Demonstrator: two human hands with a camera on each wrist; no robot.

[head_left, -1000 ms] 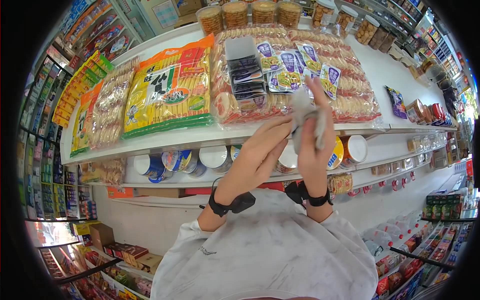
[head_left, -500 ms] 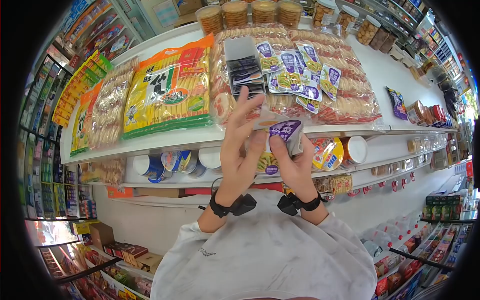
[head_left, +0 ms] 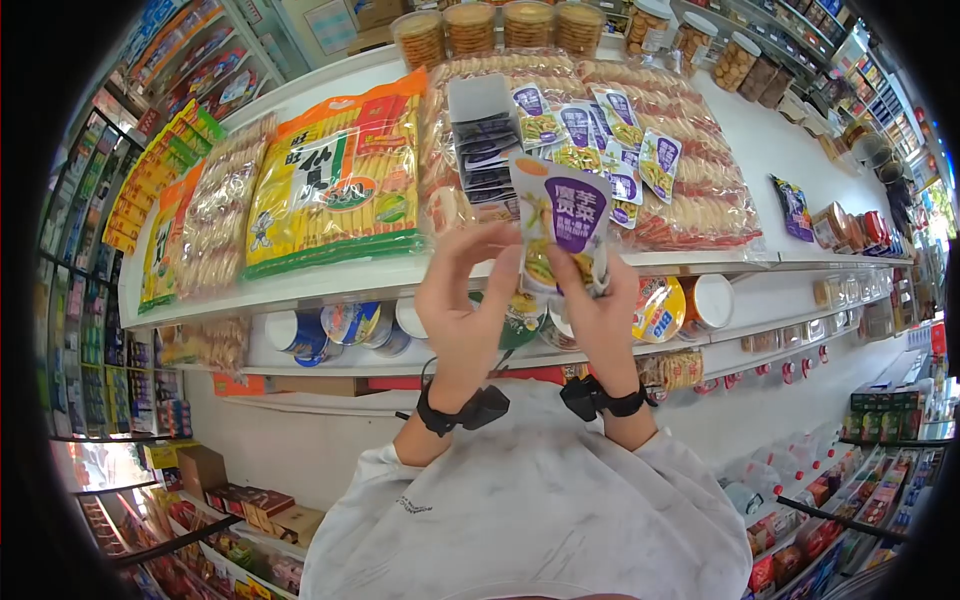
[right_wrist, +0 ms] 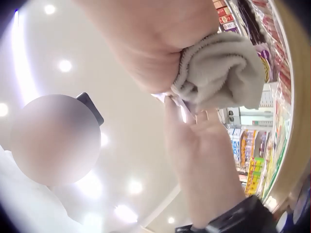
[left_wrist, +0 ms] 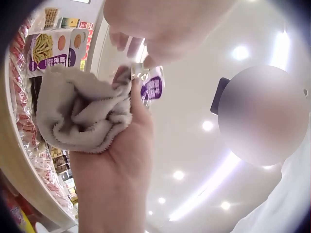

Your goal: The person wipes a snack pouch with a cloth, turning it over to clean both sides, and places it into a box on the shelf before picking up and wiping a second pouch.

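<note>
My right hand (head_left: 605, 315) holds a snack packet (head_left: 560, 205), white and purple with Chinese print, thumb across its lower front. A bunched grey cloth (left_wrist: 80, 114) is gripped in that same hand; the packet mostly hides it in the head view. At the packet's left edge, my left hand (head_left: 455, 300) pinches it between thumb and fingers. Beyond lies a scattered pile of like packets (head_left: 622, 180) on large clear bags of round crackers (head_left: 710, 190). Left of that pile stands a narrow display box (head_left: 480, 100) with packets upright in a row.
A large yellow bag of rice crackers (head_left: 345, 170) lies on the shelf at left. Clear jars of biscuits (head_left: 470, 30) line the back. A small purple bag (head_left: 792, 205) sits at right. Below the shelf edge (head_left: 300, 290) stand noodle tubs (head_left: 660, 305) on a lower shelf.
The hands have drawn apart, the left shifting leftward. The packet has been turned upright, its printed front now facing the head view. The cloth, earlier in plain sight, is now largely behind it.
</note>
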